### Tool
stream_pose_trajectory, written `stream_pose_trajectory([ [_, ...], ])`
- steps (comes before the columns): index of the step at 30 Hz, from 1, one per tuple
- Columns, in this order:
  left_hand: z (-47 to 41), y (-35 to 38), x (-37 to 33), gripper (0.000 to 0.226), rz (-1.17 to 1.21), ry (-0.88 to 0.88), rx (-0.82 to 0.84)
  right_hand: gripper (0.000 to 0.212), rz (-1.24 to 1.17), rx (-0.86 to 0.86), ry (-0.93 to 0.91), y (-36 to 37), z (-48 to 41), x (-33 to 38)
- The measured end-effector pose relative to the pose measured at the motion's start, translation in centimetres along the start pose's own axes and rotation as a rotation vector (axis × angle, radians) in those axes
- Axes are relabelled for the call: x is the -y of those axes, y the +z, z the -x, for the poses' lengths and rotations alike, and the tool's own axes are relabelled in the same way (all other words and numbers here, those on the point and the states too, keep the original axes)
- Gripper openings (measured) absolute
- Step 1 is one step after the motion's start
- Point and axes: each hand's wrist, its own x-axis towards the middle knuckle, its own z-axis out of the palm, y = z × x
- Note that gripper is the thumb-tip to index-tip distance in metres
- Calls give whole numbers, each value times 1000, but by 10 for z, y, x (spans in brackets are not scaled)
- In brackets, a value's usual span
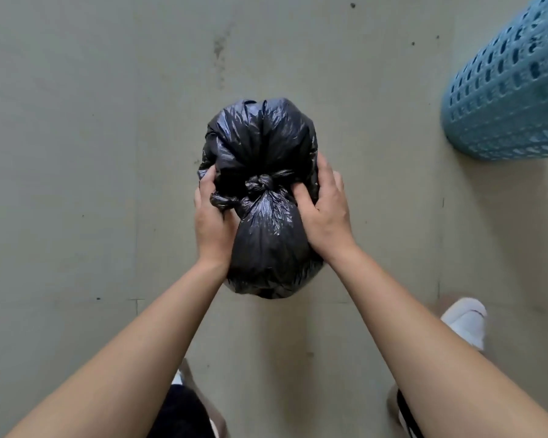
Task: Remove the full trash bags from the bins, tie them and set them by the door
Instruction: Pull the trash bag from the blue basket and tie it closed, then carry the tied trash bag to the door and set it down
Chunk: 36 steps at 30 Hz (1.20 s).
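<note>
A full black trash bag [260, 147] sits in the middle of the view over the grey floor, its top gathered into a knot [261, 184]. My left hand [214, 216] grips the bag's left side, with a twisted tail of plastic [223, 200] in its fingers. On the right side of the knot, my right hand [325, 213] holds the bag with its fingers dug into the plastic. The bag's underside is hidden, so I cannot tell whether it rests on the floor.
A blue perforated plastic bin [513, 93] stands at the right edge. My white shoe [467, 320] is at the lower right. The floor [92, 153] is grey with faint seams and small dark spots.
</note>
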Motion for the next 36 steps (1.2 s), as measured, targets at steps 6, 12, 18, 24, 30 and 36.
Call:
stream_pose_trajectory([
  [6,50,-88,-122,41,37,33,-31,68,32,107,-44,-71,66,127],
  [12,26,-200,-361,46,144,165,-46,52,9,31,-229,-196,87,364],
  [18,49,-340,-669,45,279,397,-73,49,-95,-164,-511,-359,161,631],
  [24,141,-431,-866,44,640,484,-61,50,-168,-374,-699,-468,281,777],
  [30,240,-410,-961,41,799,563,254,53,-244,-745,-670,-555,398,766],
  [36,381,-364,-994,47,709,728,601,52,-227,-1050,-558,-632,546,696],
])
